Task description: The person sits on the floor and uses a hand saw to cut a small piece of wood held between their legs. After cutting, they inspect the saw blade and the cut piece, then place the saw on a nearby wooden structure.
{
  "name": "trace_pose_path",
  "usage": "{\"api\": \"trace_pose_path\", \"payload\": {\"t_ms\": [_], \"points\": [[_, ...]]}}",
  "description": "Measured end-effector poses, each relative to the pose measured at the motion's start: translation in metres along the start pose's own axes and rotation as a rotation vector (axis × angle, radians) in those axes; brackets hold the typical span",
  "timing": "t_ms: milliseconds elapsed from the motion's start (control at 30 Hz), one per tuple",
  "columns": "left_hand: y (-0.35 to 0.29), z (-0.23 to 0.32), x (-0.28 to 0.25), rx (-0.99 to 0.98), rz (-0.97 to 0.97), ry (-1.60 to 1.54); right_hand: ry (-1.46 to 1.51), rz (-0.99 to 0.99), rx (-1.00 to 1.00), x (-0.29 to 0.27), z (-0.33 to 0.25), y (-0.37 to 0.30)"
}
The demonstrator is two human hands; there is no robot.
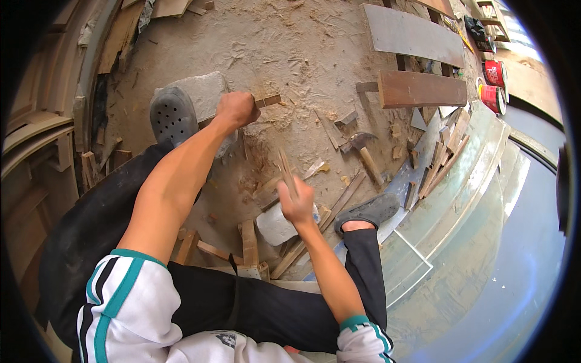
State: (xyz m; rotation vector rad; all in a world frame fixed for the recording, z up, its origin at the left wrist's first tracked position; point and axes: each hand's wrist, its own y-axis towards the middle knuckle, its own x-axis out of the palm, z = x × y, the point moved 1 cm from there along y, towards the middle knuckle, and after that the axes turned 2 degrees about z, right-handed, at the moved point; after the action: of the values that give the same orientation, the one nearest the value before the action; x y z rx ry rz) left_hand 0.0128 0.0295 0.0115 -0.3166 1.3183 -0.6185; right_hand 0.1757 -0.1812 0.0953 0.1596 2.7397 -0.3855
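Observation:
My left hand (236,112) is closed in a fist beside a pale stone block (209,91), and a short brown piece of wood (269,101) sticks out from it to the right. Lower down, my right hand (296,201) grips a flat wooden stick (285,164) that points up and away; motion smears its outline. Just under the right hand lies a whitish block (279,225). A hammer (370,166) with a wooden handle and dark head rests on the ground to the right, touching neither hand.
Wood offcuts (445,151) are piled at the right, beside leaning glass sheets (472,181). Brown and grey boards (422,89) lie at the upper right, near red cans (491,98). Wooden frames (36,145) stand at the left. My grey clogs (172,115) are on either side.

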Motion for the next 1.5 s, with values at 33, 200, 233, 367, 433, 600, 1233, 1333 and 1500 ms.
{"api": "trace_pose_path", "payload": {"t_ms": [33,200,233,367,433,600,1233,1333,1500], "points": [[0.002,-0.008,0.003,-0.010,-0.002,0.004,-0.025,-0.036,-0.010,-0.017,-0.004,-0.025],[0.001,-0.010,0.001,0.002,0.000,0.002,-0.046,-0.072,0.025,-0.043,-0.033,-0.036],[0.002,-0.010,0.003,0.014,0.002,0.004,-0.052,-0.054,0.029,-0.021,-0.022,-0.008],[0.001,0.002,-0.001,0.019,-0.012,0.006,-0.071,0.019,-0.003,0.009,-0.019,0.026],[0.001,-0.006,0.004,0.002,-0.010,-0.013,-0.038,-0.032,0.022,-0.018,-0.013,-0.028],[0.000,-0.010,0.004,0.000,-0.028,0.002,-0.007,-0.046,-0.023,-0.050,-0.014,-0.079],[0.006,-0.006,0.013,0.042,0.047,0.037,0.037,0.057,-0.065,0.023,0.019,0.029],[0.005,-0.011,0.012,-0.002,0.003,0.027,0.066,0.022,-0.002,-0.009,0.021,-0.044],[-0.001,-0.005,0.002,-0.006,-0.028,0.044,0.061,-0.035,-0.057,-0.030,0.035,-0.059]]}}
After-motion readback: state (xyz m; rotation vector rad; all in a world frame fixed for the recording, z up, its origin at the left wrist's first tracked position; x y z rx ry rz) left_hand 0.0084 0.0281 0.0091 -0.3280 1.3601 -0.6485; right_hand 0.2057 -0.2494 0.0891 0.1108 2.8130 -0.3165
